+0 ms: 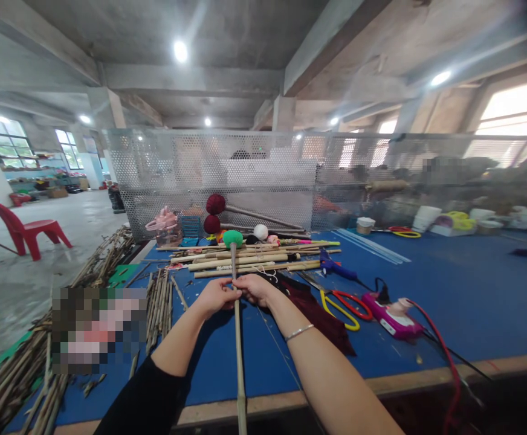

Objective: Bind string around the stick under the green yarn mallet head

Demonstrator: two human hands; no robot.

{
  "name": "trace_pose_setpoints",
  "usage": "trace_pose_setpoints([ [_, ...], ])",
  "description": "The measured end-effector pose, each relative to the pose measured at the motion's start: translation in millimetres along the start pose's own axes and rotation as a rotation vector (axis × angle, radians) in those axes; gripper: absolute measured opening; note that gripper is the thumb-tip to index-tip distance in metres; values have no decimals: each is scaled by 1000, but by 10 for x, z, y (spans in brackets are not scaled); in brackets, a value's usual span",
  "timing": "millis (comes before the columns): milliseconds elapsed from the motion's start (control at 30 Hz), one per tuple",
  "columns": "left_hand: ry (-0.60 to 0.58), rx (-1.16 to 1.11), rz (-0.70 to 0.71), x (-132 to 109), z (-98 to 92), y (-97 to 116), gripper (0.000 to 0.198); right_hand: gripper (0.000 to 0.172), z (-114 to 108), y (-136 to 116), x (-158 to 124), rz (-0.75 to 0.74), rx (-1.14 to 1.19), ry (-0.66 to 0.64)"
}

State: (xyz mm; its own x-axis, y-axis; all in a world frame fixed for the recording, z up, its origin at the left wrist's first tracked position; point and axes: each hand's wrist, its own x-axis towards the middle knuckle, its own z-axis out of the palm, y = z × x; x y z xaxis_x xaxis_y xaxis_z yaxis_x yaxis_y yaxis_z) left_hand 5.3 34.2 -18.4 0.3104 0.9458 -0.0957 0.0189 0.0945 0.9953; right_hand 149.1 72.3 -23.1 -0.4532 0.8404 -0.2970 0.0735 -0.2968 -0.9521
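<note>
A mallet (240, 350) with a bamboo handle and a round green head (233, 239) is held upright in front of me, its handle running down past the table edge. My left hand (216, 298) closes its fingers on the handle from the left, below the head. From the right, my right hand (255, 287), with a bracelet on its wrist, pinches the handle at the same spot. A thin line, like a thread, slants down from beneath the right hand; whether the fingers hold its end is hidden. Dark red cloth (315, 311) lies beside the right forearm.
Beyond the hands lie bamboo sticks (240, 261) and dark red ball-headed mallets (216, 204). Scissors (345, 307), a blue glue gun (336, 266) and a magenta power strip (393, 317) with cords are on the right. Thin branches (37, 356) pile up left. A perforated metal screen (168, 175) stands behind.
</note>
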Motion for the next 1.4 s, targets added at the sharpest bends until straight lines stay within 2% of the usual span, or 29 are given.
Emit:
trace_pose_setpoints([
  [67,-36,-82,-11,5,-10,1,56,19,-17,-10,-10,13,22,-24],
  [167,-48,-131,-56,9,-9,-8,61,18,-13,-9,-13,10,-4,19],
  [267,-15,-49,-21,19,11,-32,54,22,15,5,-1,-2,-41,77],
  [400,54,5,38,43,26,-67,52,25,40,8,19,-14,-55,68],
  [500,50,-110,-40,44,16,-60,54,26,28,-4,23,-13,-33,42],
  [667,-31,-279,-139,6,32,11,46,25,-7,-12,8,-4,-22,-32],
  [767,-44,-210,-148,-2,61,18,40,25,20,-4,2,-18,-64,-17],
  [900,99,37,-17,33,53,-50,38,29,81,-6,12,-30,-125,60],
  [967,147,70,35,49,35,-71,37,32,85,-11,18,-32,-129,84],
  [1200,66,-313,-133,-2,124,62,25,26,-37,-11,21,-45,-31,-28],
  [1300,97,-461,-120,-2,192,100,17,26,-54,-19,22,-113,-18,-8],
  [1400,152,-543,-112,5,207,140,9,27,-33,-40,15,-172,50,-41],
])
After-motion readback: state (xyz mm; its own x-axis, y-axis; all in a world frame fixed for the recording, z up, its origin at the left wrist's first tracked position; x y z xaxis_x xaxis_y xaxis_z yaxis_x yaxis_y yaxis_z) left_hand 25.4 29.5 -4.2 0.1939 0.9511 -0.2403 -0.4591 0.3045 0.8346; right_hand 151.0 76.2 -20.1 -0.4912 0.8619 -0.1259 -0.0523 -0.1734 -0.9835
